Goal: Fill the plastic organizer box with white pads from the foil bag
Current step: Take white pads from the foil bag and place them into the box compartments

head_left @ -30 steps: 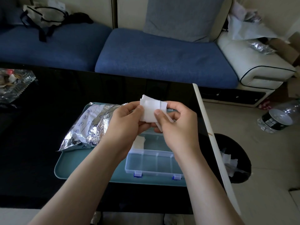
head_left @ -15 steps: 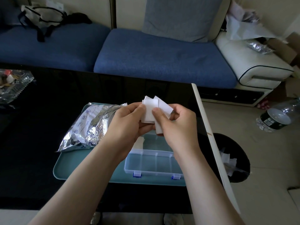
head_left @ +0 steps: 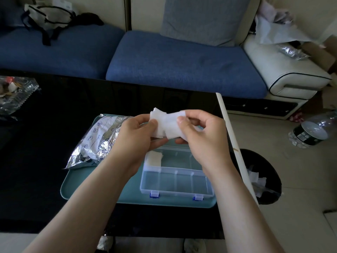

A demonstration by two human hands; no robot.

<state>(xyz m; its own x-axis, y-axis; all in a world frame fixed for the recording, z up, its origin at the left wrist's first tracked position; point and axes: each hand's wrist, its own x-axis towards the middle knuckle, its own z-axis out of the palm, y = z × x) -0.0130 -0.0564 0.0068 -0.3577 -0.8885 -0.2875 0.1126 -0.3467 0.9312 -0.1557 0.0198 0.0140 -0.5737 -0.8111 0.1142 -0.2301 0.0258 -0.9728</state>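
Left grip (head_left: 135,136) and right grip (head_left: 202,137) each pinch an end of a white pad stack (head_left: 166,126) just above the plastic organizer box (head_left: 176,181). Its far-left compartment holds a few pads (head_left: 154,157); the others look empty, so most filling remains. Foil bag (head_left: 98,145) lies left of it.

A teal tray (head_left: 91,189) lies on your black bench (head_left: 36,179), with a glass dish (head_left: 16,92) at its far left edge. Beyond, you see a blue sofa (head_left: 182,64) with a grey cushion (head_left: 204,17) and a strapped bag (head_left: 49,13). On the floor to your right are a black bin (head_left: 273,179) and a toppled plastic bottle (head_left: 310,133).
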